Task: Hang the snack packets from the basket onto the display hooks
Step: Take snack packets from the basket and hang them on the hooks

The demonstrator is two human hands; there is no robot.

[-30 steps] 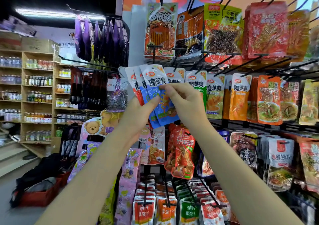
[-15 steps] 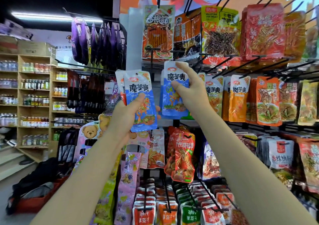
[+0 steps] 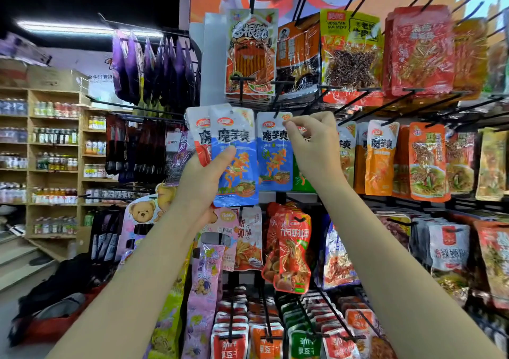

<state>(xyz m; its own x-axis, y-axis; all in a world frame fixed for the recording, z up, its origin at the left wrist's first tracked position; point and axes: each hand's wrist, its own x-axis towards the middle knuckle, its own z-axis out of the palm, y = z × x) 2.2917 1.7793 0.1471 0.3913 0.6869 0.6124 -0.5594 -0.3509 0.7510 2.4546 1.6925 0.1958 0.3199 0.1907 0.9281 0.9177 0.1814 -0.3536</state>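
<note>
Two hands raised before a hook display, both busy with blue snack packets. Far out at nine o'clock, wooden shelves (image 3: 55,149) lined with bottles; nearer, a row of purple bags (image 3: 154,69) hanging on a rail. Left hand (image 3: 201,182) curled round a small fan of packets, thumb pressed across the front blue packet (image 3: 234,160); at least two more tucked behind it, one red-and-white edge (image 3: 199,138) showing at its nine o'clock, exact count hard to tell. Just at three o'clock of that fan, one hung blue packet (image 3: 273,152) on a black hook (image 3: 276,110), its top right corner pinched between thumb and forefinger of the right hand (image 3: 316,149), other fingers loosely curled. Whether the hole sits fully over the hook, hard to say. Behind the right wrist, a green packet (image 3: 300,176); further toward three o'clock, two orange packets (image 3: 381,160) of the same brand, then a darker orange one (image 3: 427,163). At twelve o'clock, a tall red-striped bag (image 3: 252,53). At six o'clock, one crumpled red bag (image 3: 289,248). No basket in view.
</note>
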